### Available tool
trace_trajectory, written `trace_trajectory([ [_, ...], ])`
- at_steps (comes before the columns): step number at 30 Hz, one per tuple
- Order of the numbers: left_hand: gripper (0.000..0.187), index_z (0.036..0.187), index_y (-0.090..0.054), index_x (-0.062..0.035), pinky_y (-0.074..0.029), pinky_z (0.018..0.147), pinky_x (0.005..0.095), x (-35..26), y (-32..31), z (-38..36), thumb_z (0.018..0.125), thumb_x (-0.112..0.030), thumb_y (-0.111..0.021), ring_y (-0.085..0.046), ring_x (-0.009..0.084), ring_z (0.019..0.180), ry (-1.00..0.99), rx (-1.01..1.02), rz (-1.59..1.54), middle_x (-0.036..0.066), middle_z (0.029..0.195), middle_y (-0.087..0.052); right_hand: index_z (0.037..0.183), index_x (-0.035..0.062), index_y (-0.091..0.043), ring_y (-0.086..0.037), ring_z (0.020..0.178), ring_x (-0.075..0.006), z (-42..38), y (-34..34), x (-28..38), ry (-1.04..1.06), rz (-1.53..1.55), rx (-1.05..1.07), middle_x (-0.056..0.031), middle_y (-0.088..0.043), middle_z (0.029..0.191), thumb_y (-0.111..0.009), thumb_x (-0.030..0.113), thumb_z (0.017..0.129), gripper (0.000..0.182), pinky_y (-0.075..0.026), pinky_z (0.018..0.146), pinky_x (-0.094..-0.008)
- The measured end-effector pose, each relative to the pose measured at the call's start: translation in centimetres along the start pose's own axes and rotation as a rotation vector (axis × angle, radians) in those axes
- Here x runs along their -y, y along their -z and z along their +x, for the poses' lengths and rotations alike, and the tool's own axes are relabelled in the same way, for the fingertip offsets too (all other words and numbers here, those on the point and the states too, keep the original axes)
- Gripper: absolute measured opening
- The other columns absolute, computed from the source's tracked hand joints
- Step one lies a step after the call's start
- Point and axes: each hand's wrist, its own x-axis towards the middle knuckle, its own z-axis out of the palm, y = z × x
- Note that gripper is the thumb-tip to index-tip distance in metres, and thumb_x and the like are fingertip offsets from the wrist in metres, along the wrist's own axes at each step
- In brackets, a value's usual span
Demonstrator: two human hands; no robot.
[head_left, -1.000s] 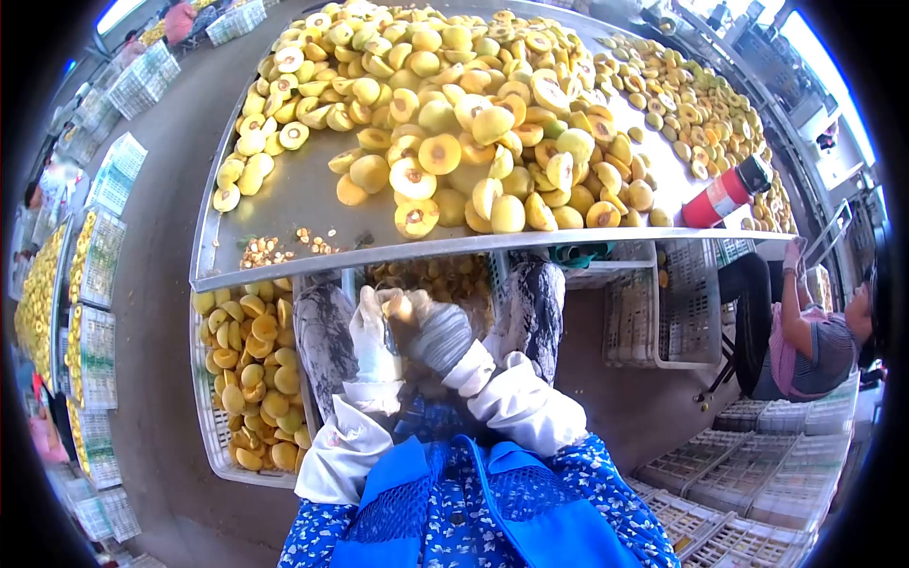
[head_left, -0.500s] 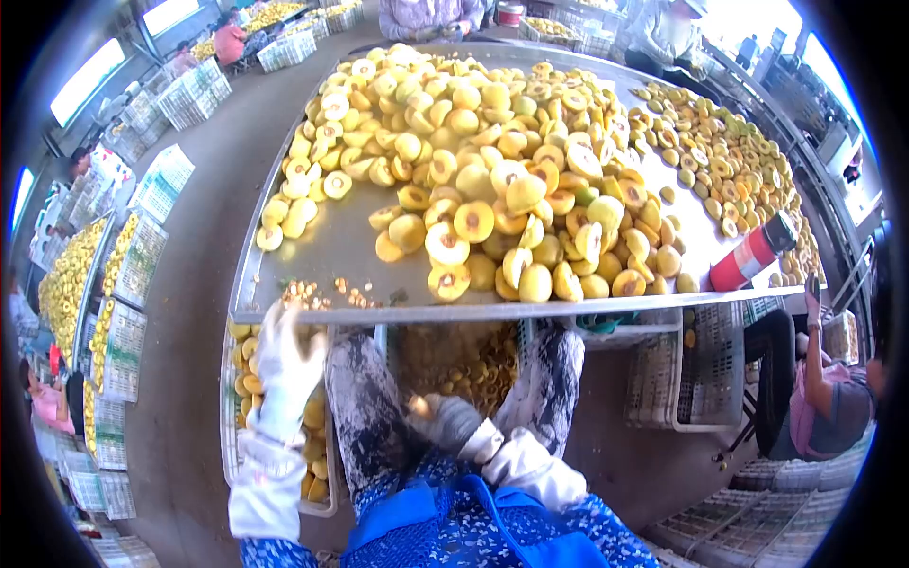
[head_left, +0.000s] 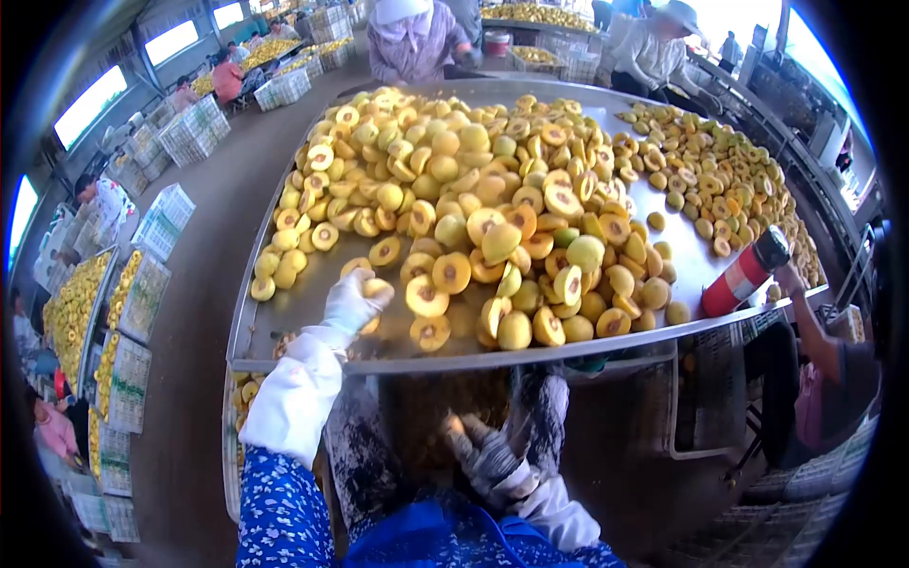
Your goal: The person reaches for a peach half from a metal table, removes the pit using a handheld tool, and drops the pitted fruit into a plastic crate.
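Observation:
My left hand (head_left: 358, 299), in a white glove, is on the metal table (head_left: 275, 327) near its front left, its fingers closed on a halved yellow fruit (head_left: 376, 288). More cut fruit halves (head_left: 451, 273) lie just right of it. My right hand (head_left: 475, 445), in a grey glove, is below the table edge over my lap; something orange-tan shows at its fingertips, too blurred to name. Small pit bits (head_left: 284, 343) lie by the front edge, partly hidden by my left sleeve.
A red cylinder with a black top (head_left: 746, 273) lies at the right front edge. A crate of fruit (head_left: 248, 390) stands under the table's left side. Co-workers sit across the table (head_left: 412, 38) and at the right (head_left: 819, 379).
My left hand has moved from below the table's edge up over the tabletop and closed on a fruit half. My right hand has moved slightly right and down. The view has tilted up.

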Motion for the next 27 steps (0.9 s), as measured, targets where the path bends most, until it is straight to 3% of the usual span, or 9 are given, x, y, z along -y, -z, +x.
trace_trajectory([
  [2, 0.034, 0.107, -0.059, -0.0009, -0.052, 0.067, 0.0269, 0.9, 1.4, -2.6, 0.087, -0.028, -0.062, -0.061, 0.0148, 0.08, 0.335, 0.143, -0.935, 0.007, 0.086, -0.063, 0.105, 0.0076, -0.054, -0.063, 0.08, -0.0315, 0.9, 0.0, 0.1, 0.157, -0.172, 0.001, -0.0156, -0.063, 0.086, -0.057, 0.024, 0.09, 0.023, -0.047, 0.065, -0.0387],
  [3, 0.03, 0.105, -0.059, -0.0012, -0.052, 0.066, 0.0272, 2.8, 0.7, -3.8, 0.089, -0.027, -0.058, -0.061, 0.0155, 0.079, 0.177, 0.101, -0.887, 0.008, 0.088, -0.063, 0.107, 0.0081, -0.053, -0.062, 0.078, -0.0354, 1.2, 0.2, 1.6, 0.152, -0.285, 0.048, -0.0182, -0.062, 0.086, -0.056, 0.025, 0.09, 0.025, -0.047, 0.064, -0.0411],
  [5, 0.03, 0.1, -0.06, -0.0039, -0.053, 0.062, 0.0285, -0.6, 3.3, -8.4, 0.093, -0.032, -0.05, -0.063, 0.0191, 0.078, 0.447, 0.109, -1.631, 0.01, 0.093, -0.063, 0.111, 0.0094, -0.049, -0.06, 0.076, -0.0409, 1.5, -0.4, 4.9, 0.088, -0.475, 0.125, -0.0212, -0.061, 0.085, -0.055, 0.029, 0.09, 0.03, -0.046, 0.06, -0.0458],
  [8, 0.039, 0.116, -0.05, -0.0025, -0.054, 0.061, 0.0326, 2.6, 1.2, -12.0, 0.093, -0.034, -0.049, -0.063, 0.0228, 0.083, 0.33, 0.33, -1.768, 0.009, 0.096, -0.062, 0.111, 0.01, -0.049, -0.059, 0.071, -0.0413, 1.5, -2.2, 6.5, 0.302, -0.577, 0.085, -0.0217, -0.06, 0.079, -0.055, 0.031, 0.088, 0.032, -0.044, 0.057, -0.0473],
  [13, 0.044, 0.11, -0.056, 0.0007, -0.046, 0.085, 0.027, -1.1, 0.3, -17.1, 0.096, -0.039, -0.042, -0.058, 0.0158, 0.092, -0.234, -0.345, -0.268, 0.008, 0.104, -0.06, 0.103, 0.0053, -0.053, -0.058, 0.066, -0.0406, 1.4, -4.4, 6.8, 0.324, -0.629, 0.067, -0.02, -0.058, 0.074, -0.052, 0.02, 0.09, 0.019, -0.043, 0.052, -0.0484],
  [15, 0.039, 0.12, -0.045, -0.0004, -0.047, 0.083, 0.0302, -2.0, 0.1, -17.7, 0.088, -0.019, -0.055, -0.057, 0.0209, 0.092, 0.008, -0.16, -0.856, 0.013, 0.108, -0.057, 0.103, 0.0045, -0.054, -0.058, 0.067, -0.0402, 1.8, -4.7, 5.1, 0.224, -0.633, 0.032, -0.0208, -0.057, 0.078, -0.048, 0.018, 0.091, 0.019, -0.043, 0.053, -0.0487],
  [20, 0.044, 0.108, -0.057, 0.0024, -0.047, 0.082, 0.027, -2.2, -0.9, -18.3, 0.097, -0.037, -0.039, -0.057, 0.0157, 0.092, 0.378, 0.014, -1.393, 0.008, 0.102, -0.059, 0.109, 0.0036, -0.052, -0.057, 0.067, -0.0394, 2.1, -5.2, 4.7, 0.305, -0.801, 0.067, -0.0221, -0.055, 0.09, -0.042, 0.018, 0.092, 0.025, -0.044, 0.055, -0.0482],
  [24, 0.043, 0.106, -0.059, 0.0007, -0.048, 0.078, 0.0279, -2.4, -2.3, -18.9, 0.097, -0.037, -0.04, -0.058, 0.0172, 0.086, 0.192, -0.25, -0.895, 0.009, 0.099, -0.06, 0.116, 0.0057, -0.05, -0.058, 0.065, -0.0379, 2.0, -5.7, 3.6, 0.314, -0.938, 0.127, -0.0222, -0.053, 0.094, -0.041, 0.02, 0.09, 0.03, -0.045, 0.056, -0.0485],
  [27, 0.041, 0.104, -0.059, -0.0008, -0.049, 0.075, 0.0281, -2.4, -3.3, -19.5, 0.096, -0.037, -0.042, -0.057, 0.0166, 0.084, 0.324, -0.237, -1.102, 0.009, 0.097, -0.06, 0.113, 0.0029, -0.05, -0.056, 0.063, -0.0363, 1.9, -5.7, 2.7, 0.28, -0.88, 0.142, -0.0218, -0.053, 0.093, -0.043, 0.017, 0.088, 0.03, -0.044, 0.054, -0.0459],
])
